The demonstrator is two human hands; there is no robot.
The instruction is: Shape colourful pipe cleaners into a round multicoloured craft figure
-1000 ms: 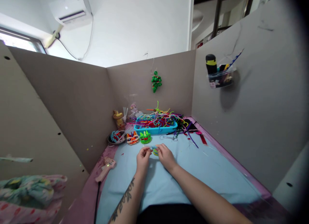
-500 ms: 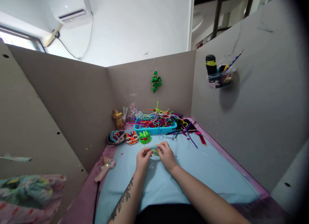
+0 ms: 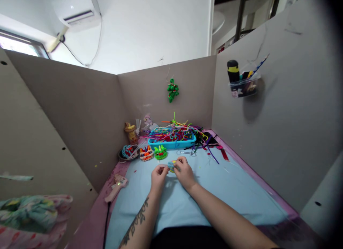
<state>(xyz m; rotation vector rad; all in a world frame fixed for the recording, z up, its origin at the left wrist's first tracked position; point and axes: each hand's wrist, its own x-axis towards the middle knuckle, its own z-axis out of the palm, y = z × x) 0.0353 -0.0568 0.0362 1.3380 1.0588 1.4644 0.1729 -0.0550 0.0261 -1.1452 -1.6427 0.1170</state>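
The right hand [image 3: 184,173] grips a small blue-and-yellow piece [image 3: 170,164] between thumb and fingers, covering much of it. The left hand [image 3: 159,175] has its thumb and forefinger drawn narrow in a pinch on the blue part at the piece's left edge; whether a loose end lies between those fingertips is too small to tell. The piece sits between the two hands, over the middle of the blue cloth [image 3: 214,199]; whether its underside touches the cloth is unclear.

The work looks partway along: the blue and yellow parts are already together in one compact shape, but no ears or eyes show on what is visible, and the fingers may hide some detail.

Just beyond the hands, to the left, the green figure [image 3: 160,154] and the orange-and-white figure [image 3: 146,154] stand side by side and look complete, with pointed tops. Scissors [image 3: 188,153] lie flat, out of either hand. Farther back, a blue tray [image 3: 173,145] is heaped with colourful fuzzy stems [image 3: 177,135], so plenty of material appears unused.
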